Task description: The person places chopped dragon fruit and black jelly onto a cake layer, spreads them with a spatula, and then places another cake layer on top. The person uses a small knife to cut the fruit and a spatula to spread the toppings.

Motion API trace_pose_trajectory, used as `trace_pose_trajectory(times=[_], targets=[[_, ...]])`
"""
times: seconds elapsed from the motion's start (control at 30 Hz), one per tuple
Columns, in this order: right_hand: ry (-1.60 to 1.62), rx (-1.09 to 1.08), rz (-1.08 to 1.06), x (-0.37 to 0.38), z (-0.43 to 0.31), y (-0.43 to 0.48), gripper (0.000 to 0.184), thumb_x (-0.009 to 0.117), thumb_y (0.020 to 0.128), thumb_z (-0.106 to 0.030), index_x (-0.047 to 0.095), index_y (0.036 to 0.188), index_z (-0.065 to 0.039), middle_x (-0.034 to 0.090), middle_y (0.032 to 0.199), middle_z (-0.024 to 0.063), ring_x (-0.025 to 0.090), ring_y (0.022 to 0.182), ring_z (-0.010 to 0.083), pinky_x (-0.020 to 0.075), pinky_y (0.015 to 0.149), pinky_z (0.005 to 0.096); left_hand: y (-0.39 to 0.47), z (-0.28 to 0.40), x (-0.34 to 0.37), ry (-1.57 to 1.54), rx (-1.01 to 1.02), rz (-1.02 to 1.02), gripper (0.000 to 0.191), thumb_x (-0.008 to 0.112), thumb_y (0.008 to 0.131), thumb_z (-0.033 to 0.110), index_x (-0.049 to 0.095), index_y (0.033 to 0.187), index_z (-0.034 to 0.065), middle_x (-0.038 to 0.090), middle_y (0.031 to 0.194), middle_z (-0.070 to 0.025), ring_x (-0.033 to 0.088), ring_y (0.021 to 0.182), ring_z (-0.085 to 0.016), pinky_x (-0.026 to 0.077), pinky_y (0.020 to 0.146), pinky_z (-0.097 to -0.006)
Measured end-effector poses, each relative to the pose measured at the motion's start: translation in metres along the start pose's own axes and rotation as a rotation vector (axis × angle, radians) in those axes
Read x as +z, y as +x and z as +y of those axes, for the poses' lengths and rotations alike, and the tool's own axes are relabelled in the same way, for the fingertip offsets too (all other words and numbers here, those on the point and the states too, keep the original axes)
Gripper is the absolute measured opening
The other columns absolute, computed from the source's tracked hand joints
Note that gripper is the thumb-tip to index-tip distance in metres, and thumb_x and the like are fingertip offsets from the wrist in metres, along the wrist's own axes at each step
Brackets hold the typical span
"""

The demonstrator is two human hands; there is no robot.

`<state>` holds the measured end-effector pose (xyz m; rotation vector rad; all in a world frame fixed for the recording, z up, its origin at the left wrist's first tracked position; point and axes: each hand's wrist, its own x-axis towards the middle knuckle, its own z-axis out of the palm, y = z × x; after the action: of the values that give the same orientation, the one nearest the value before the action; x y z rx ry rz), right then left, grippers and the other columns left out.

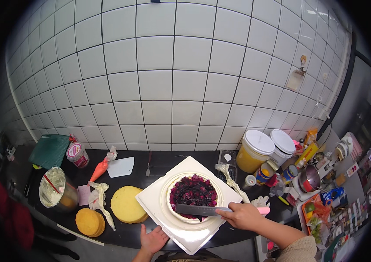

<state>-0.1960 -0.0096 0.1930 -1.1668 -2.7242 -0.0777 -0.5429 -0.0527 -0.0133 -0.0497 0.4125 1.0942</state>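
Note:
A round cake point(179, 213) rimmed with white cream stands on a square white cake board point(190, 240). Dark red-purple fruit pieces and dark filling point(193, 193) cover its top. My right hand point(238, 214) is closed around the pink handle point(263, 211) of a cake spatula. The spatula's long metal blade point(197, 210) lies across the near part of the filling, roughly flat and pointing left. Beside the board's lower left edge is my left hand point(153, 240), fingers apart and holding nothing; whether its fingertips touch the board I cannot tell.
Yellow sponge cakes point(127, 204) point(89, 222), piping bags point(98, 168) point(233, 183) and a metal cream pot point(61, 193) are on the black counter point(169, 160). White-lidded buckets point(256, 150), tins point(264, 173) and a mixing bowl point(309, 177) crowd the right. A person in red point(11, 213) stands at left.

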Motion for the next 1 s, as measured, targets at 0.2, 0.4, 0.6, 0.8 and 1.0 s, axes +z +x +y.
trace_pose_trajectory(times=[0.2, 0.4, 0.6, 0.8, 1.0], targets=[[-0.112, 0.078, -0.116, -0.045, 0.015, 0.013, 0.029, 0.064, 0.087, -0.033, 0.069, 0.114, -0.023, 0.055, 0.072, 0.0051, 0.060, 0.055, 0.0218, 0.0468, 0.045, 0.0357, 0.002, 0.015, 0.005, 0.060, 0.023, -0.022, 0.107, 0.031, 0.083, 0.081, 0.030, 0.142, -0.0087, 0.036, 0.146, -0.0263, 0.033, 0.137, -0.037, 0.020, 0.116, -0.0474], [-0.017, 0.007, -0.102, -0.038, -0.004, 0.022, 0.029, 0.061, 0.090, -0.033, 0.068, 0.116, -0.023, 0.053, 0.071, 0.0065, 0.060, 0.053, 0.0240, 0.0474, 0.045, 0.0375, 0.016, 0.033, -0.004, -0.296, 0.064, -0.116, 0.103, 0.027, 0.086, 0.078, 0.033, 0.142, -0.0077, 0.044, 0.142, -0.0227, 0.040, 0.133, -0.036, 0.025, 0.114, -0.0464], [-0.142, -0.052, -0.268, -0.041, -0.015, 0.057, 0.031, 0.056, 0.091, -0.026, 0.066, 0.119, -0.015, 0.058, 0.078, 0.0093, 0.064, 0.059, 0.0255, 0.0496, 0.047, 0.0377, 0.011, 0.005, -0.003, 0.091, 0.064, -0.102, 0.088, 0.026, 0.090, 0.072, 0.032, 0.148, 0.0057, 0.039, 0.149, -0.0150, 0.035, 0.137, -0.036, 0.022, 0.115, -0.0503], [-0.280, -0.197, -0.380, -0.080, -0.017, 0.096, 0.033, 0.056, 0.089, -0.019, 0.064, 0.119, -0.011, 0.061, 0.085, 0.0113, 0.067, 0.065, 0.0261, 0.0518, 0.050, 0.0385, 0.010, 0.000, 0.011, -0.048, 0.140, -0.227, 0.069, 0.032, 0.094, 0.060, 0.036, 0.147, 0.0160, 0.040, 0.150, -0.0064, 0.036, 0.138, -0.030, 0.021, 0.116, -0.0485], [-0.226, -0.064, -0.553, -0.090, -0.025, 0.109, 0.031, 0.054, 0.093, -0.030, 0.065, 0.122, -0.024, 0.062, 0.093, 0.0105, 0.067, 0.066, 0.0264, 0.0528, 0.052, 0.0399, 0.002, -0.007, 0.015, 0.020, 0.035, -0.090, 0.082, 0.037, 0.089, 0.066, 0.031, 0.149, 0.0091, 0.034, 0.152, -0.0137, 0.033, 0.139, -0.035, 0.019, 0.117, -0.0503]])
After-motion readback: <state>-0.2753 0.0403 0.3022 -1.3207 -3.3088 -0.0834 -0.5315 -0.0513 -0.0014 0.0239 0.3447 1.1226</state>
